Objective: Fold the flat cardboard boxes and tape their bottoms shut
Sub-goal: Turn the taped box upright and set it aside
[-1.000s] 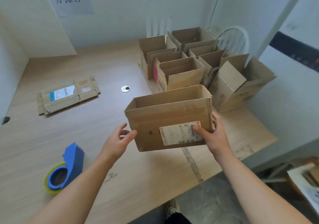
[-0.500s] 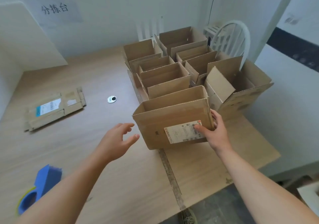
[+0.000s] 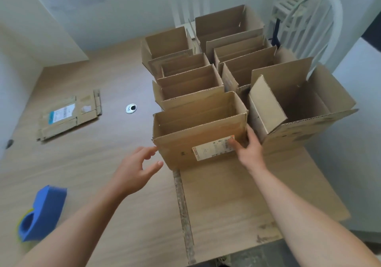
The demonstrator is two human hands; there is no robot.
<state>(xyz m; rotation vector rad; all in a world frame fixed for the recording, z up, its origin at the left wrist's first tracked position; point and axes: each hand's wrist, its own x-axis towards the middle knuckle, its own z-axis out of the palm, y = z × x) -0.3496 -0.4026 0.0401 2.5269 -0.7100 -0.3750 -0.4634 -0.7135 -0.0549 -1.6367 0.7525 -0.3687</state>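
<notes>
A folded, open-topped cardboard box with a white label point(image 3: 181, 145) stands on the wooden table point(image 3: 92, 163), at the front of a row of erected boxes. My right hand point(image 3: 250, 150) grips its right front corner, thumb on the label and fingers round the side. Just off the box's left front corner my left hand point(image 3: 135, 171) hovers with its fingers spread, holding nothing. One flat, unfolded box point(image 3: 68, 116) lies at the far left of the table. A blue tape dispenser point(image 3: 41, 211) sits near the front left edge.
Several erected boxes point(image 3: 185, 85) stand in two rows behind the labelled one, and a larger box with raised flaps point(image 3: 305, 106) is at the right. A white chair point(image 3: 313, 19) stands behind them. A metal grommet point(image 3: 131, 108) is set in the table, which has a worn seam point(image 3: 183, 211).
The labelled box has moved away from me and down onto the table behind the other boxes. My left hand has let go of its left side and now hovers beside it.
</notes>
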